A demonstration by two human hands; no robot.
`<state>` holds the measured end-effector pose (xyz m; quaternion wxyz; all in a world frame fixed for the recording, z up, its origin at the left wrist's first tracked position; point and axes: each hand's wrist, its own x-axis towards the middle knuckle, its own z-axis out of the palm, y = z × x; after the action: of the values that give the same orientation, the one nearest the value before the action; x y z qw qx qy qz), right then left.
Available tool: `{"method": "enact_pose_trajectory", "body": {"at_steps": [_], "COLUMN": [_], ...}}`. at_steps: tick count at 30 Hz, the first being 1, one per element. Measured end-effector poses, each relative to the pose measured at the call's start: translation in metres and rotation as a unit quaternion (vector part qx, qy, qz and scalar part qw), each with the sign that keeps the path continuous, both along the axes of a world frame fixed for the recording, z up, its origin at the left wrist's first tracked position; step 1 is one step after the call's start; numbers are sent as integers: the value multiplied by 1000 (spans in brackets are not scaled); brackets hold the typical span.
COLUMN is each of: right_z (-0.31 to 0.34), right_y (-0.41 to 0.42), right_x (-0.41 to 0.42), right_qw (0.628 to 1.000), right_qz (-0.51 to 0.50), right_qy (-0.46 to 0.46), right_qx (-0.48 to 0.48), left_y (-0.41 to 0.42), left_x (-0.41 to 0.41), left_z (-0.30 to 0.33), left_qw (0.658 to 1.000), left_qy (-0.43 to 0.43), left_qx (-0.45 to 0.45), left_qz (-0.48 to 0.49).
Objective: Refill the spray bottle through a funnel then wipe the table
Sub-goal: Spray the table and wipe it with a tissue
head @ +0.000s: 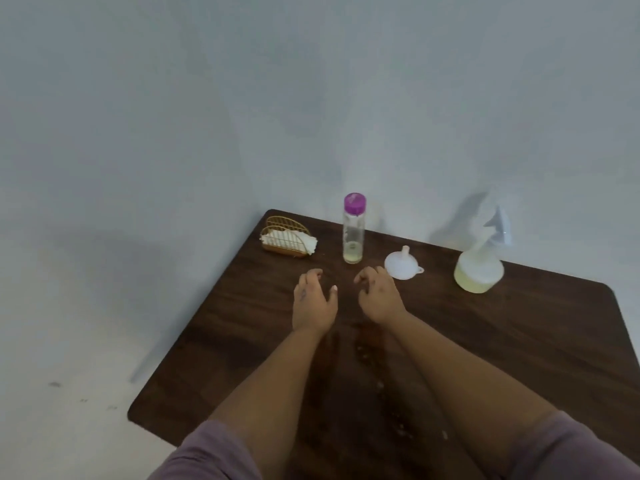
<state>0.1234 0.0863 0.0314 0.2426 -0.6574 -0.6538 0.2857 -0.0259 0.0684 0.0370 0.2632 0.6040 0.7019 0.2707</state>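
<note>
Both hands — left hand [314, 299], right hand [378, 295] — hover loosely curled, empty; I'd uncap the purple-capped bottle [353, 230] first — steadying its base.

Two bare forearms of one person, uncovered from above the elbow down to the hands. The left hand [313, 299] and right hand [379, 294] wear no gloves, rings or watch. Short, loose sleeves [211, 455] of dusty mauve-purple fabric cover both upper arms.

My left hand [313, 299] and right hand [379, 295] loosely curled over the dark table [519, 341], purple-capped bottle [353, 230] just beyond, funnel [401, 264], spray bottle [479, 265], napkin holder [287, 239]
</note>
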Motion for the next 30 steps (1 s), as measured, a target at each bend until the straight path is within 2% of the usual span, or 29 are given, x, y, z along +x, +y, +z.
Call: {"method": "enact_pose_trajectory", "body": {"at_steps": [6,10,14,17,19,21,24,30], "right_z": [-9,-21,-35,-42,-46,-49,-55,-53], "right_y": [50,85,121,142,150,156,160,164], "right_x": [-61,-94,-116,-121,-121,-120,-122,-124], "right_qw": [997,985,954,959,971,982,988,988], "right_qz": [-32,-111,-206,-215,-192,-159,-120,-134], "right_qy": [48,103,185,151,99,34,-35,-59], "right_qx": [-54,-83,-113,-109,-100,-96,-86,-40], "left_y": [21,55,81,94,99,103,111,128], "left_x": [-82,-122,-153,-171,-182,-188,-186,-173], "left_z": [-18,-21,-32,-43,-53,-62,-69,-63], "left_qw": [999,999,999,996,985,957,921,871], "left_qy": [14,9,3,37,85,154,230,290], "left_qx": [-40,-43,-45,-61,-122,-196,-246,-324], "left_qz": [18,7,-12,-49,-91,-148,-195,-229]}}
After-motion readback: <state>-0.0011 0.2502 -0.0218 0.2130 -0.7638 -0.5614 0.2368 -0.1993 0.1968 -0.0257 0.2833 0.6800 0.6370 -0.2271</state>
